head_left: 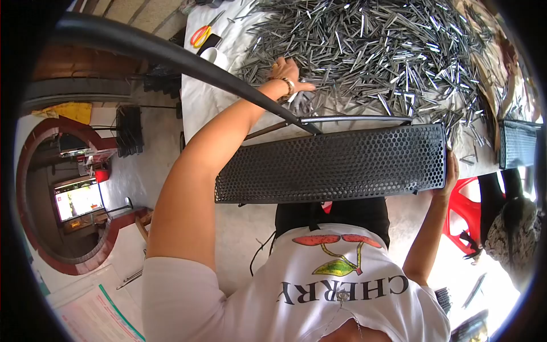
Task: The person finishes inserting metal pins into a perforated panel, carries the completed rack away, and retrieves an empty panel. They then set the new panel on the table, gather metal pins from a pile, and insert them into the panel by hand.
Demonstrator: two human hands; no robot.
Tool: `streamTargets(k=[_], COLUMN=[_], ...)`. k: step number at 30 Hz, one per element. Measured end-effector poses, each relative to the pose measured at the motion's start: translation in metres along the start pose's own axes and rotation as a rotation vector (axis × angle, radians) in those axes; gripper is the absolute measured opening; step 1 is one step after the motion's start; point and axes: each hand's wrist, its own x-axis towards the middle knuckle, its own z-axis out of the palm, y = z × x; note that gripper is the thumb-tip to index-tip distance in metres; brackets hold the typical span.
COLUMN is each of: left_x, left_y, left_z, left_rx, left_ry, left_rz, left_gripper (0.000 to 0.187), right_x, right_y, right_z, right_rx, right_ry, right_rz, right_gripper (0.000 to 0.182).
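Observation:
My right hand (451, 172) is wrapped round the right end of a black perforated mesh basket (330, 164), held at the table's near edge above my lap. Only part of that hand shows; the rest is behind the basket's end. Beyond the basket, my left hand (286, 73) reaches to the near left edge of a heap of thin dark metal-looking strips (364, 51). Its thumb stands apart from the bent fingers, and I make out nothing held in it. A bracelet circles the left wrist.
A thick black tube (188, 60) slants from the upper left down to the basket. Scissors (200, 35) with orange and yellow handles and a white roll (214, 57) lie on the white-covered table (196, 108). At right are another mesh basket (521, 142), a red stool (464, 214) and another person.

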Motion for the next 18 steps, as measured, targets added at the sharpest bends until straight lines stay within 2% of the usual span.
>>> streamTargets(k=[2, 5, 9, 11, 15, 18], left_x=[0.002, 0.001, -0.002, 0.005, 0.037, 0.042], left_y=[-0.018, -0.037, -0.038, -0.035, -0.012, -0.008], left_z=[0.006, 0.010, -0.005, -0.011, -0.017, -0.011], left_rx=[0.005, -0.015, -0.044, -0.102, 0.081, 0.072], left_ry=[0.100, 0.228, 0.345, 0.441, 0.317, 0.337], left_rz=[0.062, 0.188, 0.314, 0.476, 0.809, 0.854], left_gripper=[0.086, 0.086, 0.092, 0.103, 0.110, 0.107], right_x=[0.001, 0.000, 0.000, 0.002, 0.000, 0.001], right_y=[0.000, -0.001, 0.000, 0.001, 0.002, 0.002], right_z=[0.000, 0.003, 0.002, -0.001, -0.001, -0.005], right_rx=[-0.013, -0.028, -0.042, -0.010, 0.019, -0.008], right_ry=[-0.012, 0.002, -0.010, -0.017, 0.019, 0.028], right_rz=[-0.017, -0.051, -0.074, -0.052, -0.016, -0.021], right_gripper=[0.032, 0.032, 0.031, 0.031, 0.029, 0.028])
